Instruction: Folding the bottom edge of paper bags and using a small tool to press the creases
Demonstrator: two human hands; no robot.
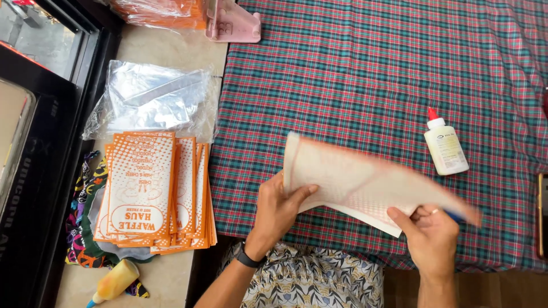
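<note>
nearby, glue bottle; left hand and right hand grip clamped on paper bag.

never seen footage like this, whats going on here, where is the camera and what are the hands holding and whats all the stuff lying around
There is no machine here. The one picture comes from a camera worn on a person's head, looking down at their own two bare hands.

The left hand and the right hand both grip a blurred paper bag, cream with orange print, above a table under a plaid tablecloth. The left wrist wears a black wristband.

On the cloth to the right stands a white glue bottle with a red cap. To the left, on a pale counter, lies a stack of orange and white paper bags, and behind it some clear plastic wrapping. Near the bottom left corner lies a yellowish squeeze bottle.
</note>
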